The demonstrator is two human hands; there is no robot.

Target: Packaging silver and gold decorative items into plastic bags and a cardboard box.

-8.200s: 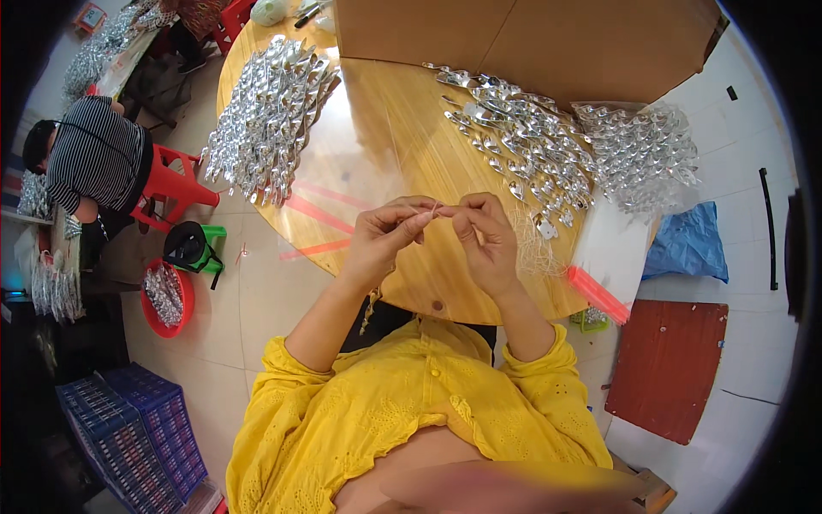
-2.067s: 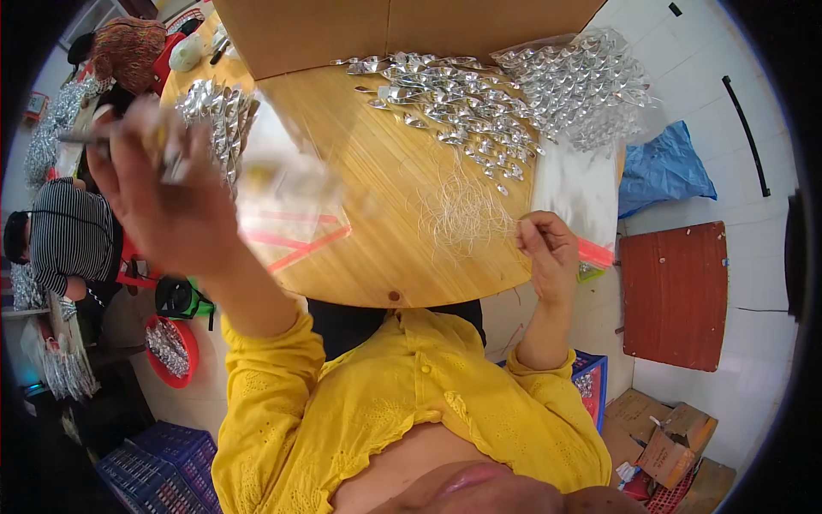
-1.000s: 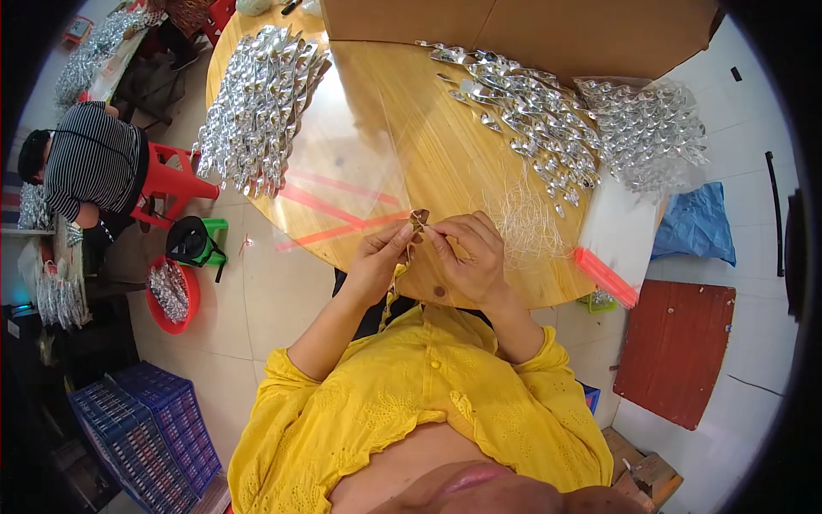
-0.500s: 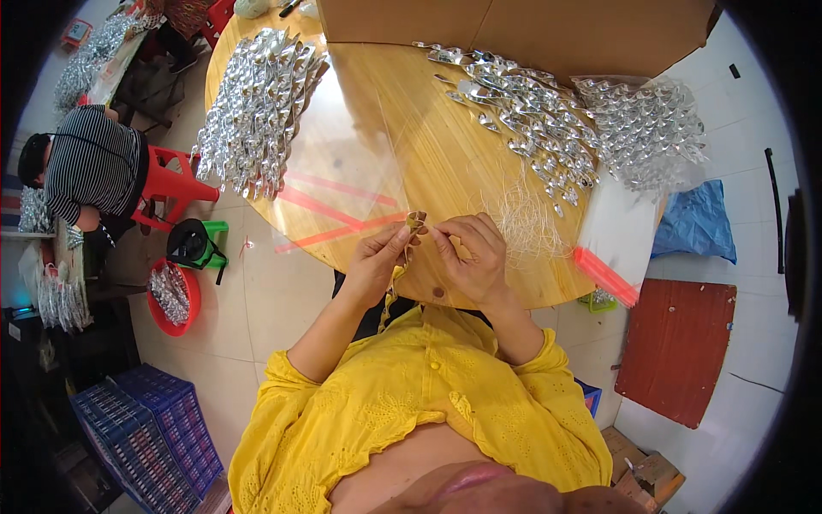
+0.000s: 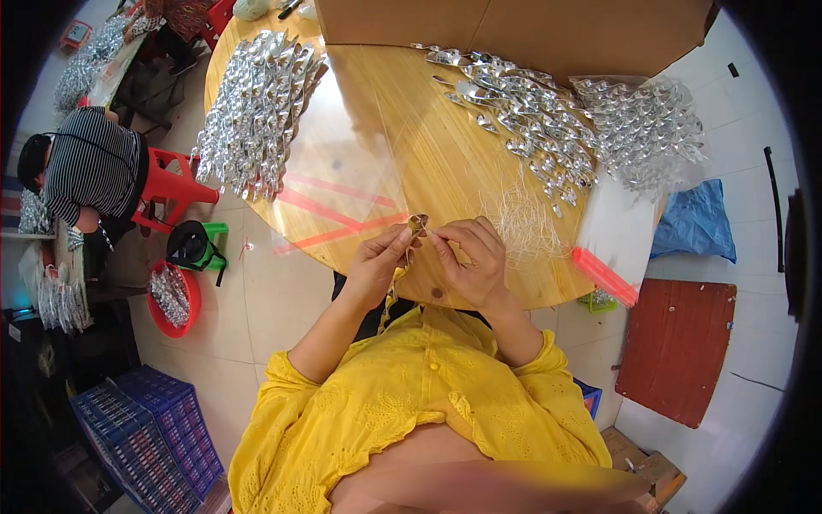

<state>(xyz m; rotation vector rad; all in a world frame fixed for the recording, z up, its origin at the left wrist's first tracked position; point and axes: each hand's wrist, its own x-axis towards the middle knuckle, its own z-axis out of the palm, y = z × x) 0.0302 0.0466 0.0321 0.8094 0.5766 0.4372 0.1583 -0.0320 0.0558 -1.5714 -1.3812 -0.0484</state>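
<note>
My left hand and my right hand meet over the near edge of a round wooden table. Between their fingertips they pinch a small gold-coloured piece, with a thin gold strand hanging down from the left hand. Just right of my right hand lies a tuft of pale thin threads. A heap of shiny silver pieces spreads across the far right of the table, and a second pile of them lies at the far left.
Clear plastic bags with red strips lie left of my hands, more at the right edge. A cardboard box stands at the back. A person in a striped top sits at the left by a red stool, red basin and blue crates.
Two seconds ago my left hand was raised high to the left and my right hand rested on the table edge. Both hands have since come together on the small gold piece and stay there.
</note>
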